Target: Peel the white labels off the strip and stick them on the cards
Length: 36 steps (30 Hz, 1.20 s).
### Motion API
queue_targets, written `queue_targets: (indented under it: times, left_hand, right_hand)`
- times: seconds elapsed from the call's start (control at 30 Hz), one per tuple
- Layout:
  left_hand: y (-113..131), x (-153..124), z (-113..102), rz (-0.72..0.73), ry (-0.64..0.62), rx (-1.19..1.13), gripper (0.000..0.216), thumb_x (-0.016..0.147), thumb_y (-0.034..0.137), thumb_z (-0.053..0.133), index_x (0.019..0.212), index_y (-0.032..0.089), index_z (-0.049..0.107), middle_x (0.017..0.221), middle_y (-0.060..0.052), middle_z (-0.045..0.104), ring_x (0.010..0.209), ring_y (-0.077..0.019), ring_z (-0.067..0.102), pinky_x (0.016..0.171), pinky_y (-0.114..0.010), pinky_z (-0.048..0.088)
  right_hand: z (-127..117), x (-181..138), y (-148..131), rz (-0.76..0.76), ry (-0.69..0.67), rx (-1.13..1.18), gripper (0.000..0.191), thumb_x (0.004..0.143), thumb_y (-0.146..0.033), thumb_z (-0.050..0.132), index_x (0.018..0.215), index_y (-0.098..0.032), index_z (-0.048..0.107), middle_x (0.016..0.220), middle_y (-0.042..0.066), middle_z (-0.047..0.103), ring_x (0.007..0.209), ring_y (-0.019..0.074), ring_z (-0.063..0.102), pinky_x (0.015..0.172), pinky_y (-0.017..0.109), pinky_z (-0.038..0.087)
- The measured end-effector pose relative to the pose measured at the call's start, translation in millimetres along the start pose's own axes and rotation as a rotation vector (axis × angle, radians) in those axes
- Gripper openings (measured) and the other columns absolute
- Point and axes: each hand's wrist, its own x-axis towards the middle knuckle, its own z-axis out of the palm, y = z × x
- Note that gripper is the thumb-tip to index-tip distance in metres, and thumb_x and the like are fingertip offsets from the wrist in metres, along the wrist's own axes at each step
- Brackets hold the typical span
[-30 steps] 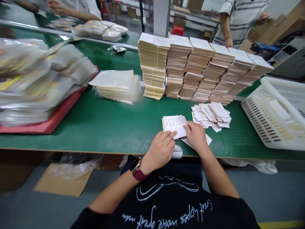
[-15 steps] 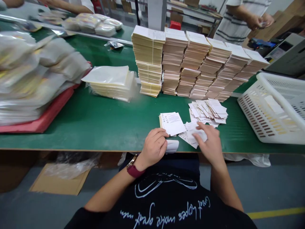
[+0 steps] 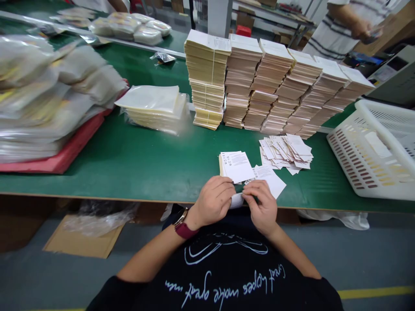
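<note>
At the table's front edge my left hand (image 3: 214,199) is closed on a small bundle of white paper slips (image 3: 236,201). The fingertips of my right hand (image 3: 262,204) pinch the bundle's right end. Just beyond my left fingers lies a small stack of printed cards (image 3: 238,166). To its right, loose printed sheets (image 3: 270,179) lie partly under that stack, close to my right fingers. Farther right is a messy heap of printed cards (image 3: 287,151). My fingers hide part of the bundle.
Tall stacks of paper (image 3: 243,82) stand behind the cards. A white perforated basket (image 3: 366,151) is at right. Bagged paper (image 3: 155,108) lies left of the stacks, and a pile of clear-bagged items (image 3: 42,103) rests on red material (image 3: 81,144). A person in a striped shirt (image 3: 337,34) stands across.
My right hand has left the loose sheets and moved left to the bundle in my left hand. The left hand keeps its hold. The view has shifted slightly.
</note>
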Motion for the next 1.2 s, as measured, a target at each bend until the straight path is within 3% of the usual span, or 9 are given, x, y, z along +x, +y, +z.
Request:
queue_targets:
  times: [0.1, 0.23, 0.33, 0.47, 0.6, 0.77, 0.93, 1.07, 1.2]
  left_hand:
    - [-0.2, 0.3, 0.7, -0.049, 0.025, -0.038, 0.014, 0.083, 0.009, 0.051, 0.09, 0.016, 0.06, 0.087, -0.005, 0.069, 0.096, -0.0199, 0.063, 0.083, -0.038, 0.054]
    - [-0.5, -1.0, 2.0, -0.072, 0.037, -0.016, 0.013, 0.083, 0.008, 0.052, 0.091, 0.015, 0.061, 0.1, -0.008, 0.069, 0.105, -0.0214, 0.062, 0.088, -0.041, 0.055]
    - [-0.6, -1.2, 3.0, -0.063, -0.026, 0.005, 0.015, 0.083, 0.006, 0.049, 0.088, 0.014, 0.06, 0.111, -0.011, 0.068, 0.115, -0.0232, 0.059, 0.097, -0.046, 0.054]
    - [-0.1, 0.8, 4.2, -0.037, -0.068, 0.042, 0.015, 0.084, 0.006, 0.047, 0.087, 0.013, 0.06, 0.111, -0.011, 0.067, 0.112, -0.0222, 0.06, 0.101, -0.048, 0.054]
    - [0.2, 1.8, 4.6, -0.031, -0.075, 0.068, 0.015, 0.085, 0.006, 0.047, 0.088, 0.012, 0.061, 0.11, -0.011, 0.067, 0.11, -0.0221, 0.06, 0.1, -0.048, 0.054]
    - [0.4, 3.2, 4.6, -0.044, -0.098, 0.067, 0.016, 0.085, 0.005, 0.046, 0.087, 0.012, 0.061, 0.113, -0.012, 0.066, 0.112, -0.0226, 0.059, 0.1, -0.048, 0.054]
    - [1.7, 7.8, 5.6, -0.015, -0.173, 0.134, 0.015, 0.085, 0.007, 0.048, 0.084, 0.01, 0.062, 0.124, -0.014, 0.062, 0.113, -0.025, 0.057, 0.099, -0.049, 0.053]
    - [1.9, 9.2, 5.9, -0.012, -0.181, 0.159, 0.014, 0.086, 0.008, 0.049, 0.084, 0.011, 0.063, 0.122, -0.013, 0.063, 0.111, -0.0244, 0.057, 0.098, -0.047, 0.053]
    - [1.8, 9.2, 5.1, -0.006, -0.178, 0.172, 0.013, 0.086, 0.009, 0.05, 0.082, 0.011, 0.063, 0.12, -0.012, 0.064, 0.111, -0.0237, 0.057, 0.098, -0.046, 0.054]
  right_hand:
    - [-4.4, 6.8, 1.1, -0.155, 0.16, -0.055, 0.018, 0.084, -0.012, 0.058, 0.088, -0.029, 0.064, 0.091, 0.002, 0.064, 0.092, 0.0209, 0.059, 0.086, 0.044, 0.048]
    - [-15.5, 41.8, 9.3, 0.035, 0.3, 0.019, 0.007, 0.089, -0.021, 0.055, 0.092, -0.026, 0.059, 0.081, 0.0, 0.061, 0.08, 0.0167, 0.059, 0.076, 0.035, 0.049]
    - [-15.2, 69.3, 19.0, 0.155, 0.105, -0.036, 0.005, 0.086, -0.026, 0.057, 0.086, -0.022, 0.061, 0.08, -0.001, 0.062, 0.076, 0.0141, 0.058, 0.072, 0.029, 0.047]
    - [-3.6, 79.5, 28.4, 0.301, -0.111, -0.1, 0.007, 0.082, -0.025, 0.056, 0.081, -0.02, 0.061, 0.07, -0.002, 0.06, 0.066, 0.0124, 0.053, 0.064, 0.026, 0.043]
    - [2.1, 74.6, 34.5, 0.359, -0.159, -0.103, 0.008, 0.081, -0.026, 0.056, 0.078, -0.02, 0.061, 0.067, -0.002, 0.059, 0.063, 0.0122, 0.052, 0.061, 0.025, 0.042]
    - [2.7, 74.5, 38.8, 0.316, -0.216, -0.181, 0.008, 0.081, -0.026, 0.056, 0.078, -0.02, 0.061, 0.068, -0.002, 0.059, 0.063, 0.013, 0.052, 0.063, 0.026, 0.041]
    - [6.0, 73.7, 27.7, 0.14, -0.301, -0.65, 0.015, 0.088, -0.029, 0.053, 0.095, -0.019, 0.062, 0.069, 0.002, 0.062, 0.071, 0.0193, 0.057, 0.079, 0.037, 0.036]
    - [1.8, 75.7, 23.4, 0.193, -0.239, -0.896, 0.045, 0.089, -0.047, 0.053, 0.121, -0.016, 0.054, 0.091, 0.013, 0.067, 0.08, 0.0266, 0.06, 0.079, 0.04, 0.033]
    - [-3.3, 77.2, 30.0, 0.254, -0.311, -0.711, 0.031, 0.086, -0.051, 0.057, 0.091, -0.02, 0.059, 0.083, 0.005, 0.066, 0.077, 0.0223, 0.059, 0.074, 0.034, 0.033]
